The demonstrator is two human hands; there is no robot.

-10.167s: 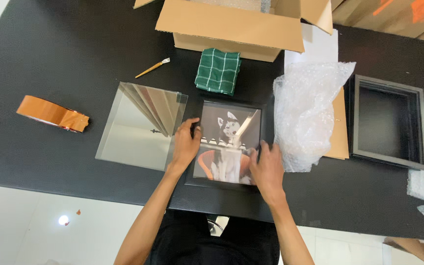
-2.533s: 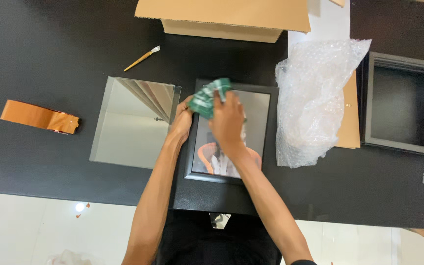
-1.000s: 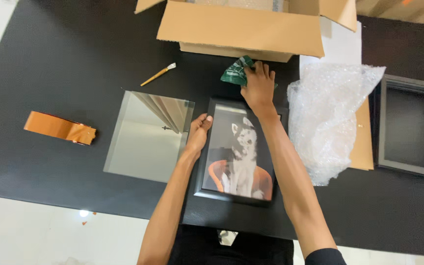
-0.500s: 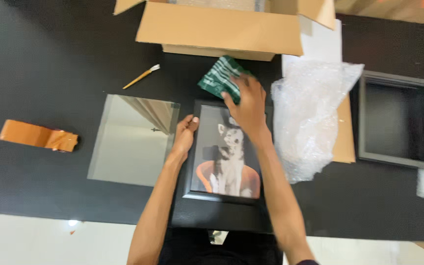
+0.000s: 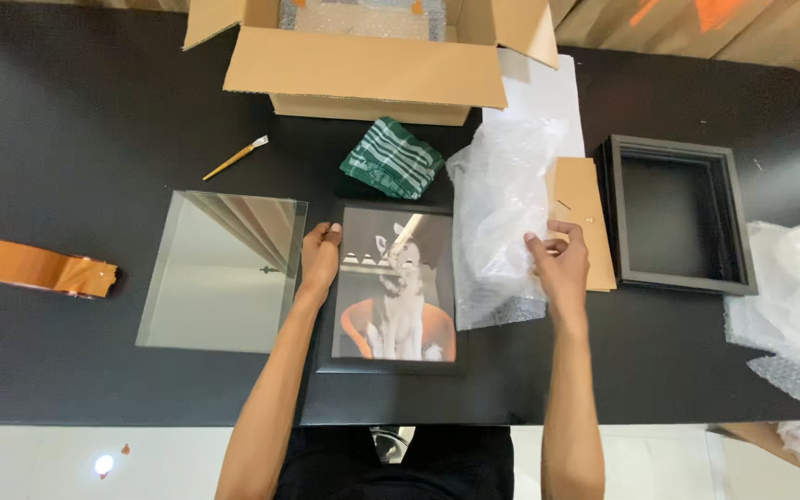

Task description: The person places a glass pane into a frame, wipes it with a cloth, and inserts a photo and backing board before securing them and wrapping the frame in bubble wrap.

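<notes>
Both forearms are reaching up from the near edge of the black surface [image 5: 67, 111]. The dark rectangular picture frame holding a dog photograph [image 5: 396, 287] is lying flat straight ahead, its long axis running near-to-far. The left hand [image 5: 319, 259] is resting at the frame's upper left corner, fingers curled against the edge, not clearly gripping. The right hand [image 5: 559, 264] is off the frame, to its right, pinching the right edge of the clear bubble-wrap sheet [image 5: 502, 218] between thumb and fingers. So the left hand is the nearer one to the frame.

The bare rectangular glass pane [image 5: 224, 271] is lying just left of the frame, beside the left wrist. The tan backing board [image 5: 585, 218] is showing partly under the wrap; the deep black box frame [image 5: 676, 213] is sitting further right.

Farther off: folded green striped cloth [image 5: 391, 157] just beyond the frame, small paintbrush [image 5: 233, 158], open cardboard box [image 5: 372, 56].

Hidden: the wrap is covering the frame's right edge; whether they are touching is hard to tell. The box's far side is cut off at the top.
</notes>
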